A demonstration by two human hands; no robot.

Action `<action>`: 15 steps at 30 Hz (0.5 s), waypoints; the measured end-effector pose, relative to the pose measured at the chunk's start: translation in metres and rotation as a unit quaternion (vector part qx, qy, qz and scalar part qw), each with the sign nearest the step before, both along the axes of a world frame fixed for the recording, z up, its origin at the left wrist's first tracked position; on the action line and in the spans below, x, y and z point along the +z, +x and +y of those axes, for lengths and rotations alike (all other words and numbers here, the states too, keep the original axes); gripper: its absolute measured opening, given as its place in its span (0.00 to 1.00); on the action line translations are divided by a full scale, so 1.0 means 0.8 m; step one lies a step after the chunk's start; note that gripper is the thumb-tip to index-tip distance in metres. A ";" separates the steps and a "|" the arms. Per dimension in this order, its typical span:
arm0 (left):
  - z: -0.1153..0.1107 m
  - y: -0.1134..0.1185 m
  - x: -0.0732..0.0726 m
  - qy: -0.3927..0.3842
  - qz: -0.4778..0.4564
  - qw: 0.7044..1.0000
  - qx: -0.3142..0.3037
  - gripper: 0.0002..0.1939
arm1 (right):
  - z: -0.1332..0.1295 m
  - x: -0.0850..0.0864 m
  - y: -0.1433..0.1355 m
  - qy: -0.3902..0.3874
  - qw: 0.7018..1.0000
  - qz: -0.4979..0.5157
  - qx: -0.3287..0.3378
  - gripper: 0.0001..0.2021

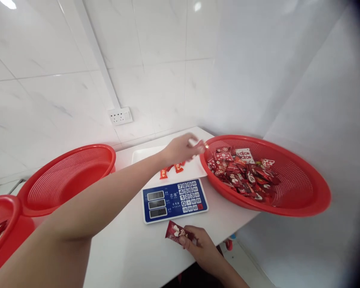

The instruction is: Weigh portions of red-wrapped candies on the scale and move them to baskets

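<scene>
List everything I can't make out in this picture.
All in the head view:
- Small item in the left hand: motion blur.
- Digits on the scale's displays: too small, faint.
- Nearest left basket: cut off by the left edge.
- Bottom packets in the right basket: covered by others.

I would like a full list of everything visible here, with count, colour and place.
Baskets: three, red, two left, one right
Packets: many, mostly red, in right and far-left baskets
Small packets: few, orange-red, on tray, partly hidden
Tray: one, white, on scale
Scale: one, blue-white, on table
Table: one, white, centre
Socket panel: one, white, on wall
Wall: white, behind
Unclear object: one, partly red, below table
Left hand: one, by right basket, holding blurred reddish packet
Right hand: one, before scale, holding dark-red packet
</scene>
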State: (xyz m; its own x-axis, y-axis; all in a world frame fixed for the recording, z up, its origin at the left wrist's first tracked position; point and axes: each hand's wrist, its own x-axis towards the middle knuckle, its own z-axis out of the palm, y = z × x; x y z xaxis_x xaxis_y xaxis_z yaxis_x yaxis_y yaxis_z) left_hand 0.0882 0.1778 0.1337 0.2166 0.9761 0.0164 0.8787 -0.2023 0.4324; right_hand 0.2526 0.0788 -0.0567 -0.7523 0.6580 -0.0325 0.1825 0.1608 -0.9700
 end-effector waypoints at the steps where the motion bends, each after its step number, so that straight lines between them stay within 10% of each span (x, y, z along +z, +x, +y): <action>1: 0.006 0.010 0.006 0.013 -0.052 0.999 -0.001 0.28 | 0.000 0.000 0.000 -0.003 1.000 -0.003 0.002 0.22; 5: -0.001 0.025 0.021 0.062 -0.261 0.963 0.028 0.37 | -0.002 0.000 0.002 0.013 1.000 0.000 0.003 0.20; 15: -0.179 -0.091 -0.044 0.078 -0.158 0.950 0.258 0.25 | -0.001 0.001 0.002 0.033 0.999 -0.003 0.017 0.20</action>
